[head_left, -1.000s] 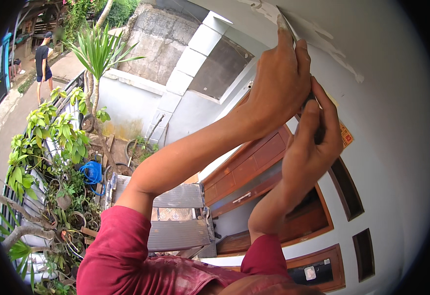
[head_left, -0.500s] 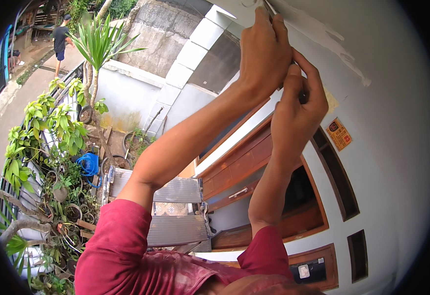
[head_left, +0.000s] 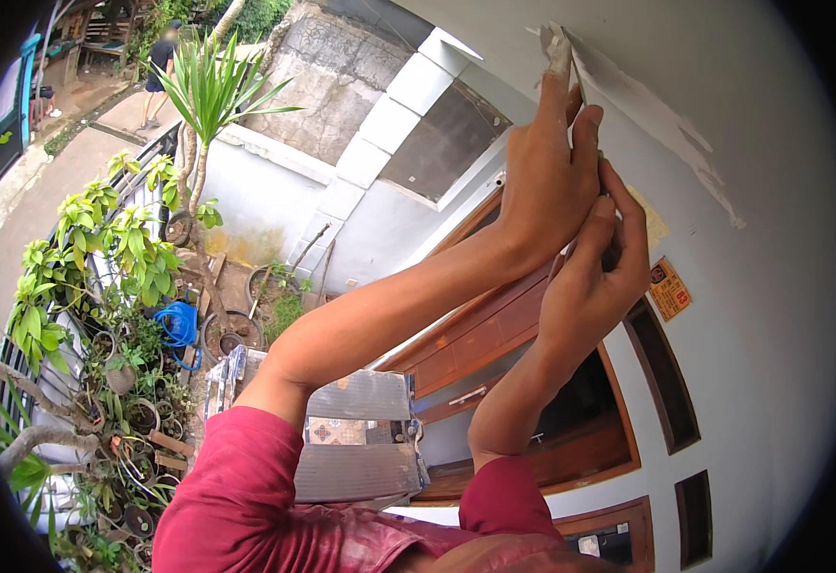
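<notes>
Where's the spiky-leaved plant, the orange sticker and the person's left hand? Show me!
Spiky-leaved plant [head_left: 208, 100], head view: the middle of its long green leaves.
Orange sticker [head_left: 669, 289], head view: the middle of its printed front.
Left hand [head_left: 553, 183], head view: the back of the hand.

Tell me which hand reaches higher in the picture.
The left hand, its finger stretched up beside the white streak; the right hand sits lower, its fingers curled.
</notes>
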`<state>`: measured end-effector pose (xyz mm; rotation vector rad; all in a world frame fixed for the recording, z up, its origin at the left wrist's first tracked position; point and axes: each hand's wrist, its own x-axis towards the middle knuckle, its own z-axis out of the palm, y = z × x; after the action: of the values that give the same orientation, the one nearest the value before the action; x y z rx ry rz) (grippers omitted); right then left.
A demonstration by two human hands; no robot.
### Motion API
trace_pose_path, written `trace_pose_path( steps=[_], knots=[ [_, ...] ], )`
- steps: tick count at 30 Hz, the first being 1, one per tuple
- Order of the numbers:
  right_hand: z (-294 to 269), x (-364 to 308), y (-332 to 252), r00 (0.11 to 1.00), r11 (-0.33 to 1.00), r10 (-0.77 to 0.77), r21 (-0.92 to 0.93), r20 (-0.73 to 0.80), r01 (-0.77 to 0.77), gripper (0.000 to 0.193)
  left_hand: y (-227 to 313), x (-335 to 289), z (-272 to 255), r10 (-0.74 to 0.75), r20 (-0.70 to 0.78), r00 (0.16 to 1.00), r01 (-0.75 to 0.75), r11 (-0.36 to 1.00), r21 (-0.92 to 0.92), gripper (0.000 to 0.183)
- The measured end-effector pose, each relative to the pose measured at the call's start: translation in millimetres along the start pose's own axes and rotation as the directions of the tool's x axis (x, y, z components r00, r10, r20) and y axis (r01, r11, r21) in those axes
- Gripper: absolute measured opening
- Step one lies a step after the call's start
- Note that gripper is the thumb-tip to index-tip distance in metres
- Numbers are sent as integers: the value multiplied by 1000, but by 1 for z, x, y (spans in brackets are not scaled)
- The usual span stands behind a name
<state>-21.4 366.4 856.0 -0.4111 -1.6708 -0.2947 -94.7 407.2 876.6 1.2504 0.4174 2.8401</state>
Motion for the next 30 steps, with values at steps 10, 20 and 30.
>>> trace_pose_path(
  steps=[10, 20, 30],
  knots=[
    [16, 6, -2, 997, 996, 79, 45, 1, -79, 29, -14, 16, 3, 129, -154, 980, -128, 992, 15, 51],
    [9, 8, 21, 995, 998, 56, -9, 88, -55, 29, -8, 17, -1, -110, -34, 993, 107, 991, -80, 52],
    [9, 17, 30, 993, 1000, -13, 18, 117, 11, 27, -18, 18, 5, 6, -116, 993, -9, 1000, -23, 53]
  ],
)
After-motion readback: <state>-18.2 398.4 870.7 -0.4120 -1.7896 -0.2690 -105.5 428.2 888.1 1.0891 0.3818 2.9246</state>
